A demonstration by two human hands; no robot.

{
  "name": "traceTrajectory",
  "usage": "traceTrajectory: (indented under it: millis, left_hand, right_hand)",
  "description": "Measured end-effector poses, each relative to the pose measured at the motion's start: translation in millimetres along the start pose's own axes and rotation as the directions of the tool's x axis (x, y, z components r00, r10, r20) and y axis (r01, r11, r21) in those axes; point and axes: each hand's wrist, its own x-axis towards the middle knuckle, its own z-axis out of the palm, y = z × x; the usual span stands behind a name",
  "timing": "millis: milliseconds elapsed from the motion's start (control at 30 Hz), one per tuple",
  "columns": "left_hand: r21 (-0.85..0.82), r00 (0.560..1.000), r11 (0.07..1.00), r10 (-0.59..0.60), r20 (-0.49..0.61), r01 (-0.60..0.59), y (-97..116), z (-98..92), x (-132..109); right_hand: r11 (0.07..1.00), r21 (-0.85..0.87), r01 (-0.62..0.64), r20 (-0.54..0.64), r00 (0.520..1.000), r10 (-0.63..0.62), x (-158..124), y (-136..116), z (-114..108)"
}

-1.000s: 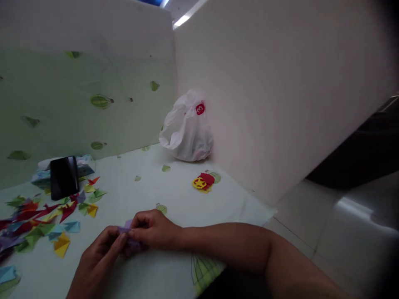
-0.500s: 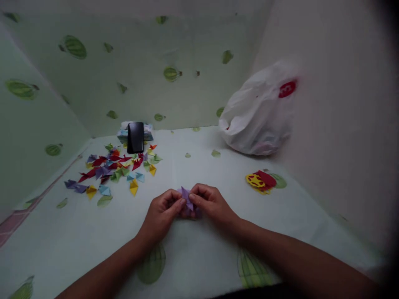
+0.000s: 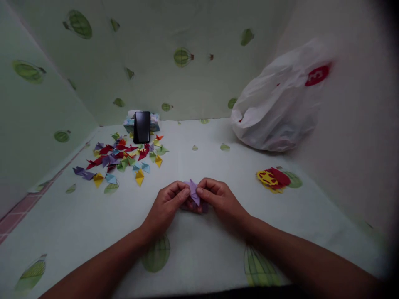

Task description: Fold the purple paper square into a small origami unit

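A folded purple origami paper with pointed ends is pinched between my two hands, near the middle of the table. My left hand grips its left side with thumb and fingers. On its right side, my right hand holds it in a thumb-and-finger pinch. More purple paper shows beneath my hands; whether it is one sheet or several I cannot tell. To the left lies a pile of small folded paper pieces in red, purple, green, blue, yellow and orange.
A black phone leans against a tissue box behind the pile. Yellow and red cut-out pieces lie on the right. A full white plastic bag stands at the back right. The tablecloth has a balloon print.
The whole view has shifted a little, with the table's things now slightly higher and further right. Both hands keep their pinch on the purple paper, with little visible change in its shape.
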Motion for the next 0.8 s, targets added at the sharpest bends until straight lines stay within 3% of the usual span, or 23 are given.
traceTrajectory:
  millis: [333,533,800]
  left_hand:
    - [0.019,0.999,1.000,0.000,-0.037,0.001,4.8,2.5,-0.8]
    - [-0.011,1.000,1.000,-0.015,-0.027,0.014,5.6,3.1,-0.7]
    - [0.148,0.971,0.980,0.157,-0.178,-0.131,0.5,-0.6,-1.0]
  right_hand:
    - [0.995,0.085,-0.050,0.039,0.998,0.047,-0.3,0.7,2.5]
    - [0.999,-0.054,-0.005,0.027,1.000,0.006,-1.0,-1.1,3.3]
    - [0.964,-0.255,0.081,-0.098,0.989,-0.109,0.3,-1.6,1.3]
